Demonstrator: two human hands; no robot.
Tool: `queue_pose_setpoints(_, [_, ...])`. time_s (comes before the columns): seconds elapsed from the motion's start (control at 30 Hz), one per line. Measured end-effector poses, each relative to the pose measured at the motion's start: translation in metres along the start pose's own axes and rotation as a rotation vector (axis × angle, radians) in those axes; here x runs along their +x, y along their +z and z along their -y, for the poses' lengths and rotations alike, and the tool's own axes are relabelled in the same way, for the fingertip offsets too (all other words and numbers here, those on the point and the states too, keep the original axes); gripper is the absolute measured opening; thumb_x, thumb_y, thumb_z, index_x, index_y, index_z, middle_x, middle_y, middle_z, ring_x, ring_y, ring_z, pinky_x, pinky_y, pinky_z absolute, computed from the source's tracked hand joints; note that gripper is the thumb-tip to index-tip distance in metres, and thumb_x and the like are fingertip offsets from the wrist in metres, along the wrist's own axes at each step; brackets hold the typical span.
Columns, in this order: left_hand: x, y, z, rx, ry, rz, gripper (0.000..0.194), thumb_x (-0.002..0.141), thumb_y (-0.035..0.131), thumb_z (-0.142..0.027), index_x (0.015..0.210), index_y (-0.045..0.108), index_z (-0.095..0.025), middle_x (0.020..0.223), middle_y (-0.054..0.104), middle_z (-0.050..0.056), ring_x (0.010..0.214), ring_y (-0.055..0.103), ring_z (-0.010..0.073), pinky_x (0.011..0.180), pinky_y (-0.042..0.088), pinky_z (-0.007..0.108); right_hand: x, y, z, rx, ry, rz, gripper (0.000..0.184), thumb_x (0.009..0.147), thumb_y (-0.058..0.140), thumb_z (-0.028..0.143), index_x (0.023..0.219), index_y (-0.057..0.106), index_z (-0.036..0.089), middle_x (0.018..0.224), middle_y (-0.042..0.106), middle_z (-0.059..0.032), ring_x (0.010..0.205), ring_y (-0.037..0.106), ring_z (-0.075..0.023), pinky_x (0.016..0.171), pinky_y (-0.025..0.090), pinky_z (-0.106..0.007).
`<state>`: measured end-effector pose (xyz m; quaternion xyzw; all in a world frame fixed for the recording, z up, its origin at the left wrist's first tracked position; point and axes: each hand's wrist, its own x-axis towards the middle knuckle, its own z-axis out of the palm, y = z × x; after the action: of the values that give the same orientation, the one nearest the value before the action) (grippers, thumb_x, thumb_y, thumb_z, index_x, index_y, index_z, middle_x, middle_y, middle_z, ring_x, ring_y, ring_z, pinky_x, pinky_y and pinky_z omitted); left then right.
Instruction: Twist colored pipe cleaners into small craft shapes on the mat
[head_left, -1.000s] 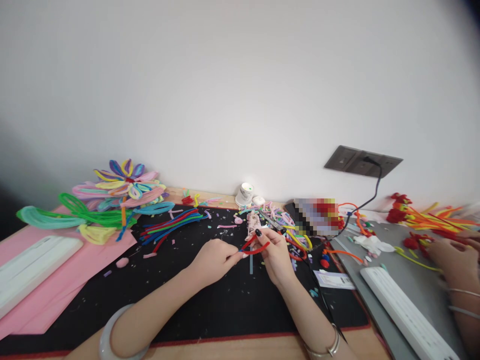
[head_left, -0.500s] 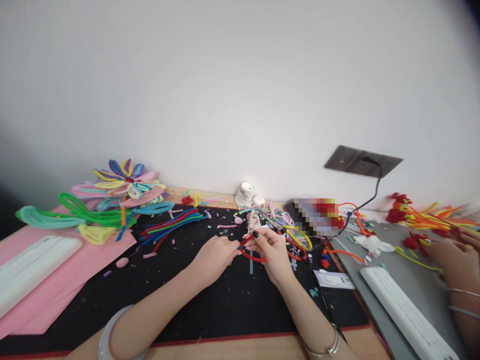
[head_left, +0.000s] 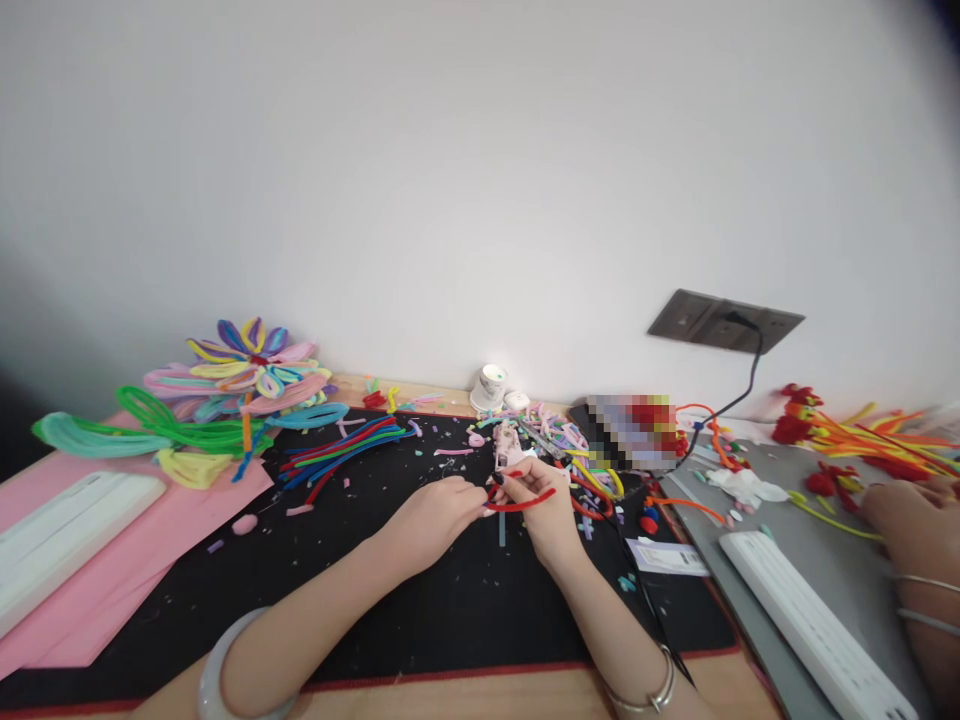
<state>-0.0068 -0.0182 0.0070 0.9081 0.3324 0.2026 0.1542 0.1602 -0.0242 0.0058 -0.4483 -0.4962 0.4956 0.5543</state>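
Observation:
Above the black mat [head_left: 390, 620], my two hands meet at a red pipe cleaner [head_left: 534, 501]. My left hand [head_left: 444, 515] is closed, its fingertips pinching one end of the stem. With thumb and fingers pressed together, my right hand [head_left: 538, 500] grips it too, and a free red end crosses over the back of that hand. Left of my hands lies a bundle of red, green and blue pipe cleaners [head_left: 345, 450]. Just beyond my right hand is a heap of cut pastel pieces [head_left: 551, 430].
A pipe-cleaner flower [head_left: 259, 365] lies at the left behind pink paper [head_left: 172, 560] and a white box [head_left: 71, 540]. A paper cup [head_left: 492, 385] stands by the wall. A black cable [head_left: 750, 375] hangs from the socket. At the right, a co-worker's hand [head_left: 907, 515] works near a white bar [head_left: 810, 620].
The red pipe cleaner's loop has loosened, and its free end now lies across my right hand. Both hands have shifted slightly right. The co-worker's hand has moved a little.

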Motion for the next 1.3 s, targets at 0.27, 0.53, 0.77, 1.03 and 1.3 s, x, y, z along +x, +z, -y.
queue_pose_setpoints(0.27, [0.000, 0.003, 0.004, -0.042, -0.037, -0.078, 0.034, 0.094, 0.029, -0.029, 0.075, 0.055, -0.016, 0.075, 0.057, 0.003, 0.073, 0.053, 0.0145, 0.065, 0.041, 0.025, -0.001, 0.003, 0.003, 0.006, 0.026, 0.049, 0.011, 0.066, 0.068, 0.022, 0.072, 0.060, 0.018, 0.069, 0.063, -0.0005, 0.060, 0.057, -0.0136, 0.055, 0.044, -0.025])
queue_pose_setpoints(0.53, [-0.001, 0.002, 0.003, -0.064, -0.049, -0.053, 0.032, 0.093, 0.032, -0.027, 0.076, 0.056, -0.015, 0.078, 0.059, 0.004, 0.076, 0.054, 0.0156, 0.069, 0.042, 0.025, -0.003, 0.003, 0.000, -0.001, 0.133, 0.202, 0.010, 0.069, 0.066, 0.025, 0.071, 0.059, 0.018, 0.059, 0.056, 0.0031, 0.048, 0.047, -0.0097, 0.048, 0.037, -0.022])
queue_pose_setpoints(0.77, [-0.002, -0.001, 0.003, -0.112, -0.015, -0.030, 0.029, 0.092, 0.033, -0.027, 0.084, 0.058, -0.015, 0.084, 0.061, 0.005, 0.081, 0.055, 0.0164, 0.074, 0.043, 0.026, -0.003, 0.001, -0.003, -0.077, 0.056, 0.212, 0.015, 0.076, 0.061, 0.030, 0.068, 0.054, 0.019, 0.055, 0.057, 0.0034, 0.046, 0.047, -0.0100, 0.047, 0.036, -0.022])
queue_pose_setpoints(1.03, [-0.001, -0.005, 0.002, -0.065, 0.026, -0.037, 0.032, 0.093, 0.030, -0.028, 0.080, 0.056, -0.015, 0.078, 0.060, 0.004, 0.073, 0.053, 0.0153, 0.065, 0.039, 0.024, -0.004, 0.003, 0.008, -0.097, 0.053, 0.179, 0.018, 0.073, 0.064, 0.030, 0.065, 0.055, 0.017, 0.054, 0.058, 0.0027, 0.046, 0.049, -0.0101, 0.047, 0.036, -0.022])
queue_pose_setpoints(1.3, [0.001, -0.006, 0.002, -0.164, -0.036, -0.055, 0.038, 0.093, 0.032, -0.031, 0.074, 0.061, -0.016, 0.069, 0.059, 0.000, 0.068, 0.052, 0.0129, 0.065, 0.035, 0.022, -0.001, -0.001, 0.006, -0.054, 0.036, 0.210, 0.025, 0.081, 0.054, 0.038, 0.070, 0.058, 0.016, 0.052, 0.058, 0.0011, 0.043, 0.049, -0.0105, 0.046, 0.040, -0.023])
